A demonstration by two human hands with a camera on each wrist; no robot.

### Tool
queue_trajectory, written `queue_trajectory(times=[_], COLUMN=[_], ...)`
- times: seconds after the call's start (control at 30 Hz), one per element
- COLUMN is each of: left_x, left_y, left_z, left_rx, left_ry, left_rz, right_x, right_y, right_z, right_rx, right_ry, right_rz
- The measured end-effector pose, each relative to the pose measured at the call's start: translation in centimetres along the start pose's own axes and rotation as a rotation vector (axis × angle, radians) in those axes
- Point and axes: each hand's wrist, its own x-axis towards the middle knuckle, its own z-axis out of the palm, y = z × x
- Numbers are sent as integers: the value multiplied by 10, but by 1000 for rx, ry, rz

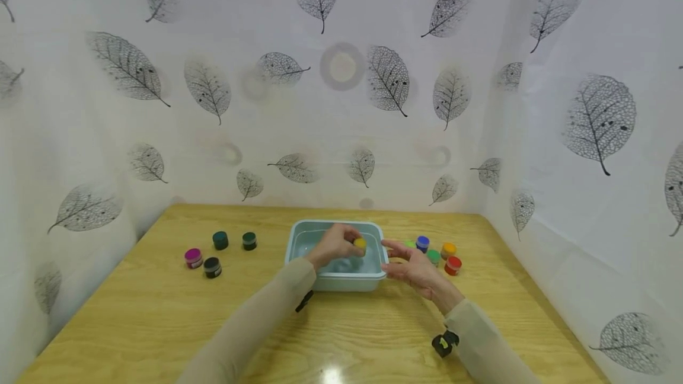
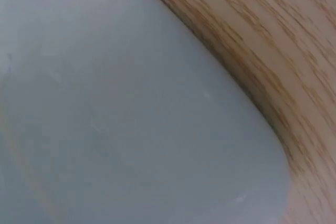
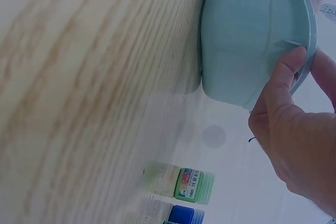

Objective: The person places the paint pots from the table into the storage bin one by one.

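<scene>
Yellow jar [image 1: 360,244] | in or just over pale-blue basin [image 1: 349,284], height unclear | left grip [image 1: 337,244]: closed on jar | right grip [image 1: 418,269]: pinching basin's right rim | risks toppling from off-centre release, or knocking basin wall through rim tug

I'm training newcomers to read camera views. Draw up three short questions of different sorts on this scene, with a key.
1. Which colour is the jar that the left hand holds?
A) red
B) yellow
C) black
2. True or false: the right hand pinches the tub by its rim.
3. Count the jars standing on the table to the left of the tub.

Key
1. B, yellow.
2. True; the right wrist view shows thumb and finger on either side of the rim.
3. Four: magenta, teal, dark green and black.
</scene>
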Motion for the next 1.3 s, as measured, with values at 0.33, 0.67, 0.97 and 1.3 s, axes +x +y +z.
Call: queue_trajectory(times=[0.33, 0.67, 0.97, 1.3], left_x=[2, -3, -3, 6], left_y=[-4, -1, -3, -7], left_z=[5, 6, 8, 8], left_rx=[84, -14, -70, -72], left_ry=[18, -14, -46, -90], left_rz=[-106, -156, -228, -219], right_x=[2, 2, 0, 1], right_y=[1, -1, 2, 2], right_z=[0, 0, 0, 0], right_rx=[11, 12, 28, 13], right_ry=[2, 26, 8, -4], right_rz=[1, 12, 9, -6])
